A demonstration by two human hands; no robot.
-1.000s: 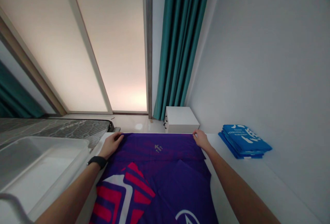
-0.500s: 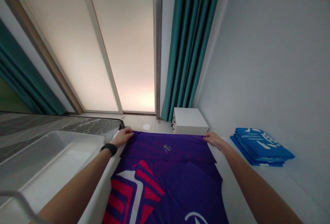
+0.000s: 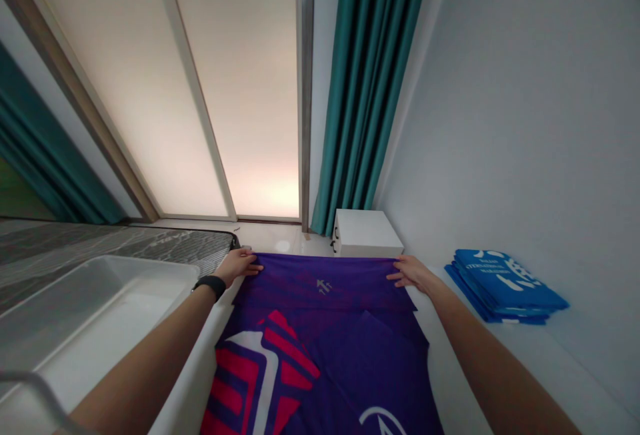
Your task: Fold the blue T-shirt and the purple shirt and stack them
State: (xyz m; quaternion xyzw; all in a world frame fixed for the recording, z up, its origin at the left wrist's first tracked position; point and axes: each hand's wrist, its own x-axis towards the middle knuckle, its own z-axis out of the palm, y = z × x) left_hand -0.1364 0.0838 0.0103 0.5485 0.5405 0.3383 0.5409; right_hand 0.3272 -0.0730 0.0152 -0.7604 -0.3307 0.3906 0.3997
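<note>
A purple garment point(image 3: 365, 355), printed with pink stripes and white marks, lies spread on a white surface. Its far part is folded over toward me, making a band point(image 3: 290, 281) with a small grey arrow mark. At the far left corner of this band is my left hand point(image 3: 239, 267), its fingers apart and resting on the cloth; a black band circles that wrist. My right hand point(image 3: 411, 272) touches the far right corner, fingers spread over the fabric. The near end of the garment runs out of view.
Folded blue cloth items point(image 3: 505, 288) are stacked at the right by the wall. On the left stands a translucent white bin point(image 3: 115, 315), with a grey curved bar point(image 3: 37, 381) at its near side. Beyond are a white cabinet point(image 3: 367, 228), green curtains point(image 3: 370, 101) and frosted sliding doors point(image 3: 245, 108).
Both hands have gone from pinching the far corners to fingers spread on the cloth. The folded edge has shifted only slightly.
</note>
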